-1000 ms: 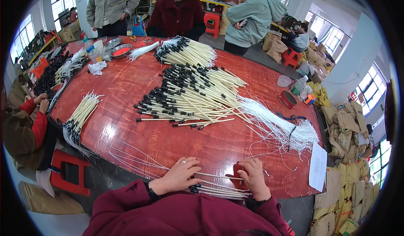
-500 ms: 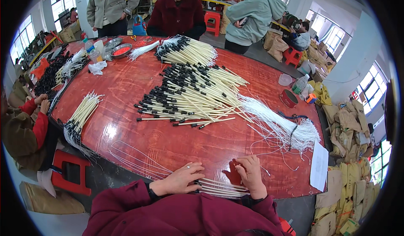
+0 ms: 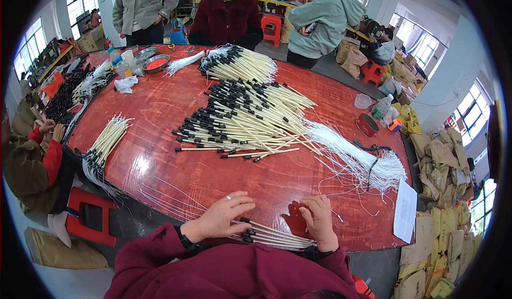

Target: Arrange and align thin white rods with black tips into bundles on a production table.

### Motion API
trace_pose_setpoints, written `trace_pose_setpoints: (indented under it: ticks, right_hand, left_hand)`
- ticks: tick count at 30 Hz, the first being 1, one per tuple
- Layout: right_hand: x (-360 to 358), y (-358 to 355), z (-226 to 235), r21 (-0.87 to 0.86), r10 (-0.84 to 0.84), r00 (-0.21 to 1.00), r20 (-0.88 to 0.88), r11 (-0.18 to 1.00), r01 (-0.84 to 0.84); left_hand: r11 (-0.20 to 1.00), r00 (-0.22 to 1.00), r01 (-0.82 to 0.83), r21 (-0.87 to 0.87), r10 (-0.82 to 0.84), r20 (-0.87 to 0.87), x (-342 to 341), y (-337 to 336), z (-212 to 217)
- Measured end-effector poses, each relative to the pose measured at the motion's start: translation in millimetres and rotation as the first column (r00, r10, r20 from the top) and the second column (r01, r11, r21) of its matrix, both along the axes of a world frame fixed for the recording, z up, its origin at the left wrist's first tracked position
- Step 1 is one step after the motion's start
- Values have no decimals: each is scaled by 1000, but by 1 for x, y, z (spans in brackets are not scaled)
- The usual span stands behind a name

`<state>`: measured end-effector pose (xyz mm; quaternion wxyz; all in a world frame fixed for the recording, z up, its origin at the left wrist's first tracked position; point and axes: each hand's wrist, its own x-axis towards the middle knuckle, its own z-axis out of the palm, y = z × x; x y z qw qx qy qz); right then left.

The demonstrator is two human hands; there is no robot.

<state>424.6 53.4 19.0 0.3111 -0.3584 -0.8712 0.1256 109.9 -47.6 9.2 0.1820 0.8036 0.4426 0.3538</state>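
**Small bundle gathered at the near edge, large heap yet to be worked**

The left hand [image 3: 221, 216] lies flat with its fingers spread, pressing down on the black-capped ends of a small bundle of cream rods [image 3: 277, 236] at the near edge of the red desk [image 3: 176, 166]. The right hand [image 3: 318, 219] rests on the other end of that bundle, fingers curled over the rods beside a dark red piece on the desk; whether it pinches one rod or only steadies them cannot be told.

Judging by how things lie, only a little is done — the bundle under the hands is thin. Beyond the hands, toward the middle of the desk, sits the big heap of black-tipped rods [image 3: 245, 120], loosely fanned and unsorted. Further out from the right hand trails a mass of thin white strings [image 3: 362, 163], and well off to the left of the left hand lies a neater side bundle [image 3: 106, 142]. Most of the stock looks still to be handled.

Three people stand at the far side; another sits at the left.
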Motion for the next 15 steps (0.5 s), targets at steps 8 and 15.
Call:
trace_pose_setpoints:
  ticks: [8, 15]
  right_hand:
    - [-7, -2, 7, 51, 20, 1000, -23, 999, -19]
    - [-14, -6, 1, 11, 47, 993, -112, 999, -46]
  left_hand:
    - [998, 969, 60, -1, -58, 240, -20, 22, 110]
    - [660, 145, 594, 460, -650, 746, 27, 3, 214]
